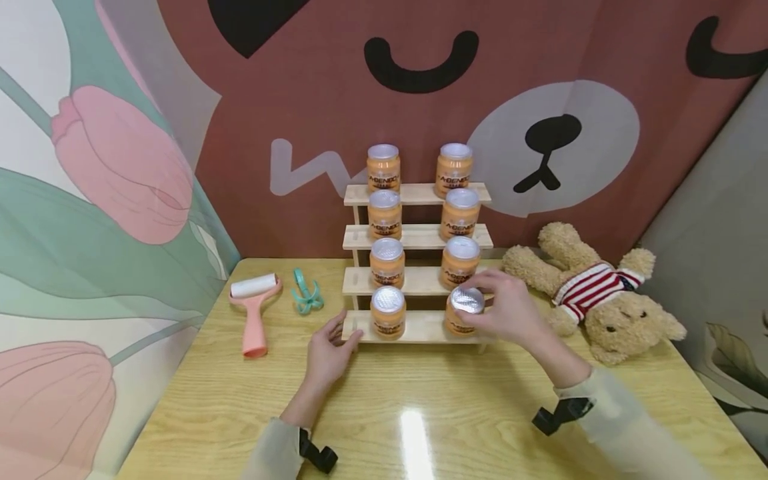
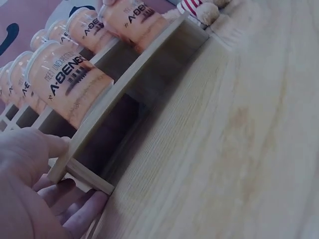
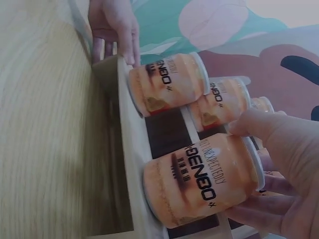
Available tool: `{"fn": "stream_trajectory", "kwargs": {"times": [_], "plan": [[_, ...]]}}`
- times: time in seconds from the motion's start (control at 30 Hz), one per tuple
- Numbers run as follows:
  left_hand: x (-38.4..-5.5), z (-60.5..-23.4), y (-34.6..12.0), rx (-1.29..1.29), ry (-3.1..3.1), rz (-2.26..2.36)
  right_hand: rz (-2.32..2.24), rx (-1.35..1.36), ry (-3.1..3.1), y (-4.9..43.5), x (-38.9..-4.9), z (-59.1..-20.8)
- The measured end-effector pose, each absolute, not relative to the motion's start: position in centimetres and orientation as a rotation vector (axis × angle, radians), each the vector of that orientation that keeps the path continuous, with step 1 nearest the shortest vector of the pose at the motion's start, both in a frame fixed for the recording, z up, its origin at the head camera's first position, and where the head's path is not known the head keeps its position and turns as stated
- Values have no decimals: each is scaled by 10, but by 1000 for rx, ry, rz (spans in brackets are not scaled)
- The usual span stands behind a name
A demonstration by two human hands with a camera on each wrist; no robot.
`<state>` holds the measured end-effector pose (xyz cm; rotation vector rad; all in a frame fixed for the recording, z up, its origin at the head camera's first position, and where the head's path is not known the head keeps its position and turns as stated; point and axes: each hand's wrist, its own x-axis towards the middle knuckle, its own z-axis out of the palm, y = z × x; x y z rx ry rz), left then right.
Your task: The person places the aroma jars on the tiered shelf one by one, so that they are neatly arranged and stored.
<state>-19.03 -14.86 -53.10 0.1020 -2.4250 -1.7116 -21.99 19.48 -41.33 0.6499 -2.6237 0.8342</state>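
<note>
A wooden tiered display stand (image 1: 423, 327) holds orange cans with silver tops in two columns, one pair on each step. My right hand (image 1: 510, 310) grips the right can (image 1: 459, 325) on the lowest step by its upper part, thumb and fingers on opposite sides. In the right wrist view this can (image 3: 194, 184) appears to stand on the plank. My left hand (image 1: 329, 355) holds the left end of the lowest step; in the left wrist view its thumb is at the plank's end, with the fingers below, by the leg. Close by stands the left can (image 1: 388, 313).
Left of the stand, a pink-handled lint roller (image 1: 255, 310) and a teal claw-shaped object (image 1: 308, 293) lie on the wooden table (image 1: 360, 413). A teddy bear (image 1: 600, 293) in a striped shirt lies at the right. Behind hangs a printed curtain (image 1: 288, 87).
</note>
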Motion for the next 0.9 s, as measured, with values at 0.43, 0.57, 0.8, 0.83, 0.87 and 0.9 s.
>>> {"fn": "stream_trajectory", "kwargs": {"times": [0.43, 0.57, 0.8, 0.83, 0.87, 0.9], "plan": [[-196, -521, -151, 305, -2317, -2054, 838, 629, -2575, 187, -217, -419], [-195, -520, -153, 313, -2313, -2074, 868, 611, -2582, 184, -216, -420], [-195, -521, -156, 303, -2304, -2085, 911, 610, -2575, 182, -217, -420], [-195, -520, -156, 305, -2300, -2091, 914, 610, -2574, 182, -217, -420], [-195, -520, -156, 304, -2295, -2099, 916, 610, -2573, 182, -218, -419], [-195, -520, -156, 309, -2298, -2098, 917, 609, -2571, 182, -218, -419]]}}
